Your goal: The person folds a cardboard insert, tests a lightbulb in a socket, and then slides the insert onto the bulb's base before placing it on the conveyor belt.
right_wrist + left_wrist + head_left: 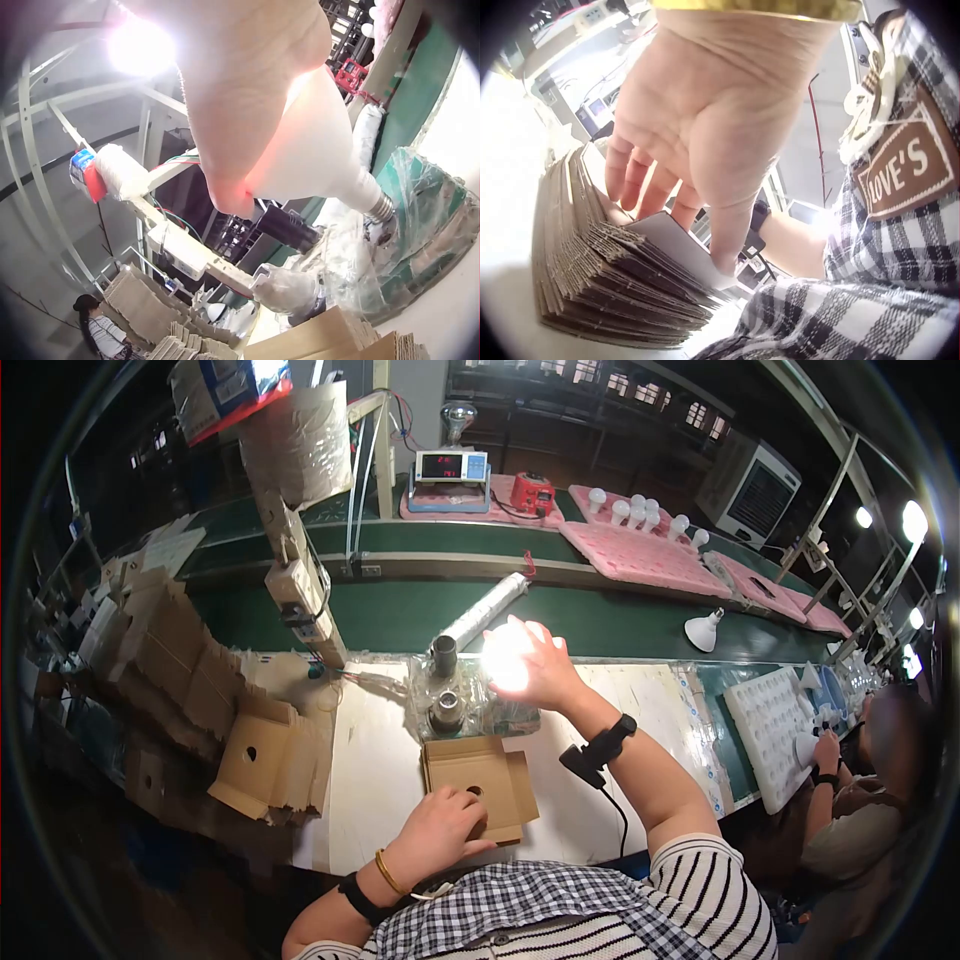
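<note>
A brightly lit white bulb (508,658) is gripped from above by my right hand (545,672). In the right wrist view the bulb (319,142) tapers to a metal screw base that meets a plastic-wrapped fixture (420,217), with my right thumb against its side. My left hand (435,830) rests on a stack of brown cardboard pieces (470,760) with a round hole. The left wrist view shows that stack (615,277) as many layers, my left hand (705,120) over it with fingers extended on the top piece.
Two metal cylinders (447,708) stand left of the bulb. More cardboard (255,755) lies at left. Behind are a meter (452,466), a red device (533,493) and several bulbs on pink foam (640,560). A white reflector bulb (705,630) and a white tray (770,730) are at right.
</note>
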A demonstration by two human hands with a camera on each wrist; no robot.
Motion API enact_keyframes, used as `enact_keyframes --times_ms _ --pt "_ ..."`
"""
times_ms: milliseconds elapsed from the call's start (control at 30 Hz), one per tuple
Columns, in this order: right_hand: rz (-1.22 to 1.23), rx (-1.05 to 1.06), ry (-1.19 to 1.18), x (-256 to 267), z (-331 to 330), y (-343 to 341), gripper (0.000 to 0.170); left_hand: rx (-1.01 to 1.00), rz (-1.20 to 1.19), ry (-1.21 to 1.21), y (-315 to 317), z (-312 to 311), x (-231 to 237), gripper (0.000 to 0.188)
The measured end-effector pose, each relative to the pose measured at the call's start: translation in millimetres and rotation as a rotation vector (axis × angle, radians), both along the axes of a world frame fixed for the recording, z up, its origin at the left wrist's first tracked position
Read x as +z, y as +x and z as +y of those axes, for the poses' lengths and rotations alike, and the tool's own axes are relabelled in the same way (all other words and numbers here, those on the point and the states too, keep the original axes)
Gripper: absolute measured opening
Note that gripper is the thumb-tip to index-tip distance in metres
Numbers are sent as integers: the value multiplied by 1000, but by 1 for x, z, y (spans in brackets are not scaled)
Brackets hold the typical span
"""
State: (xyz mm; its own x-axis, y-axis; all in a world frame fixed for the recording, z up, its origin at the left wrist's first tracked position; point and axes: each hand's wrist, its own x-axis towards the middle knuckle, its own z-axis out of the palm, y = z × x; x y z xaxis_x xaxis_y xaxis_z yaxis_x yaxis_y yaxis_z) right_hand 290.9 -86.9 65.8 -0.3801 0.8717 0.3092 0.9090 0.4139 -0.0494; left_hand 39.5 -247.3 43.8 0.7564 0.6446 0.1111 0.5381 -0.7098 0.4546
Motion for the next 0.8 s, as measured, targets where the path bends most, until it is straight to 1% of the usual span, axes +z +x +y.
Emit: enact_keyframes --times_ms 133,267,367,433,533,567,633,667,700,767,800 --pt "5 -3 6 3 -2 -1 81 -7 22 -53 1 4 2 29" --pt "23 8 18 0 0 1 80 14 6 -55 1 10 -7 25" --pt "25 4 7 2 -1 0 80 11 40 -23 6 7 -5 20" --pt "34 12 3 6 -5 -2 78 17 40 87 10 1 -1 15" --pt "32 -10 -25 9 -6 -4 78 31 56 129 13 -5 0 12" --pt "42 -13 -36 5 -6 -2 78 27 66 119 13 -7 1 12" --pt "37 7 30 -1 -3 2 80 60 -29 29 12 -2 7 12" --pt "102 2 -9 -3 -6 8 79 44 -122 16 10 3 14 14" --pt "113 -1 -5 -5 -9 15 79 40 -111 21 7 7 25 14" --pt "639 -45 -122 -13 -15 37 79 292 -481 -250 4 15 46 11" --pt "870 54 -123 -18 -14 51 82 389 -590 -197 2 23 48 11"
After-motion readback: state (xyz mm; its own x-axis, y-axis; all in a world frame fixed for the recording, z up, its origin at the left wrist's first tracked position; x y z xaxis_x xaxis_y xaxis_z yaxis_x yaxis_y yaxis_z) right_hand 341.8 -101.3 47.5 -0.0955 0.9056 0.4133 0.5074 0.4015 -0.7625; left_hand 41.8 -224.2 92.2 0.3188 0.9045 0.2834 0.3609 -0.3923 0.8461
